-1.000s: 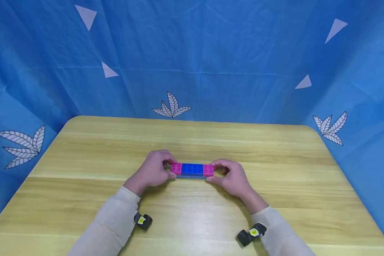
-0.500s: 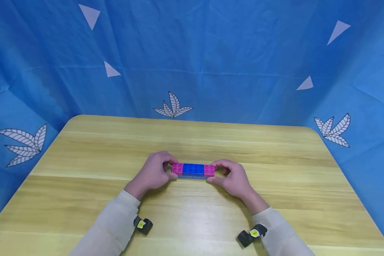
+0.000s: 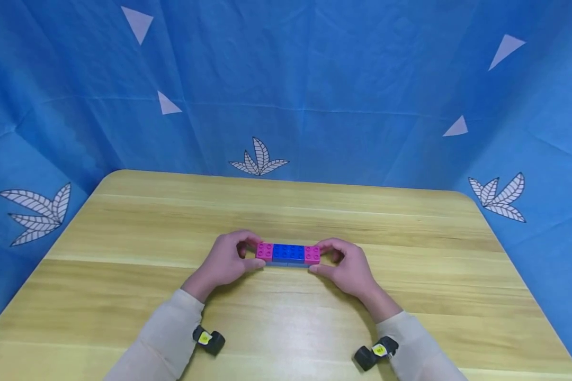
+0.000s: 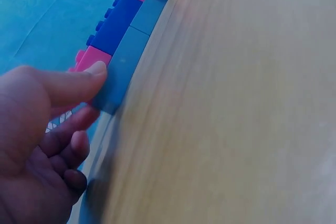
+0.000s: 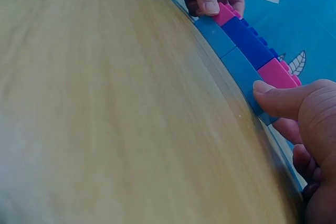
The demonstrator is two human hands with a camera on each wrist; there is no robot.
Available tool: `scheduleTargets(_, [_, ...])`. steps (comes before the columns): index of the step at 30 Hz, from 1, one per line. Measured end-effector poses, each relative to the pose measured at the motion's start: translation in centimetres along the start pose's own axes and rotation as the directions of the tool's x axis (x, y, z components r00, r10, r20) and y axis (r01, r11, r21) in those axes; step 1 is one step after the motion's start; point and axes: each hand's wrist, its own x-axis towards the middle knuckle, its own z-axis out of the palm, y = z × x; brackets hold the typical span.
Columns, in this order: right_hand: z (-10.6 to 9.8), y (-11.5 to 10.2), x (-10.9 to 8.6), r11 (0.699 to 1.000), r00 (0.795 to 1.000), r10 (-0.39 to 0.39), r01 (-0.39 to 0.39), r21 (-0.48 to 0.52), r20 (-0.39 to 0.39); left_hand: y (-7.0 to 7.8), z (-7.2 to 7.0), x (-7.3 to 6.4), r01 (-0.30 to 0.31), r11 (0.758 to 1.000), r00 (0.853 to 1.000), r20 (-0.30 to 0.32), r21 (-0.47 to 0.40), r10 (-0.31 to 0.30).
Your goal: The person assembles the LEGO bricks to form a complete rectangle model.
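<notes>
A short two-layer row of toy building bricks lies on the wooden table (image 3: 286,323). Its upper layer has a dark blue brick (image 3: 288,253) between a left pink brick (image 3: 264,251) and a right pink brick (image 3: 312,254). Beneath them run two lighter blue bricks (image 4: 123,61), end to end. My left hand (image 3: 226,257) pinches the left end, thumb on the near face where pink meets light blue. At the other end my right hand (image 3: 345,265) grips likewise, its thumb (image 5: 262,87) on the near side. The far-side fingertips are partly hidden.
A blue cloth (image 3: 286,69) with white triangles and leaf prints hangs behind and beside the table. Each sleeve carries a black wrist camera, the left camera (image 3: 214,343) and the right camera (image 3: 365,358) hanging on the inner sides.
The left hand has shifted slightly left and its fingers have spread a little at the brick row's end. The right hand and the bricks keep their places; the head view has tilted slightly.
</notes>
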Motion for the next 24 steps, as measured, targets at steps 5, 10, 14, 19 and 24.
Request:
scheduleTargets(5, [0.09, -0.01, -0.07, 0.999, 1.000, 0.031, -0.030, 0.024, -0.004, 0.03, -0.07, -0.18, 0.063, 0.998, 0.998, -0.005, 0.000, -0.063])
scheduleTargets(10, [0.14, -0.09, -0.01, 0.998, 0.999, 0.040, -0.039, 0.039, -0.024, 0.03, -0.07, -0.17, 0.057, 0.998, 0.998, -0.005, 0.003, -0.057])
scheduleTargets(14, [0.27, -0.25, 0.09, 0.998, 0.998, 0.048, -0.046, 0.037, -0.050, 0.04, -0.09, -0.12, 0.041, 0.999, 0.999, -0.019, 0.011, -0.041])
scheduleTargets(19, [0.29, -0.57, 0.00, 0.997, 0.994, 0.072, -0.069, 0.031, -0.083, 0.19, -0.02, 0.04, 0.034, 0.999, 0.999, -0.038, 0.008, -0.034])
scheduleTargets(24, [0.33, -0.50, -0.03, 0.997, 0.992, 0.071, -0.066, 0.044, -0.106, 0.14, 0.33, 0.39, 0.049, 0.999, 0.997, -0.062, 0.008, -0.048])
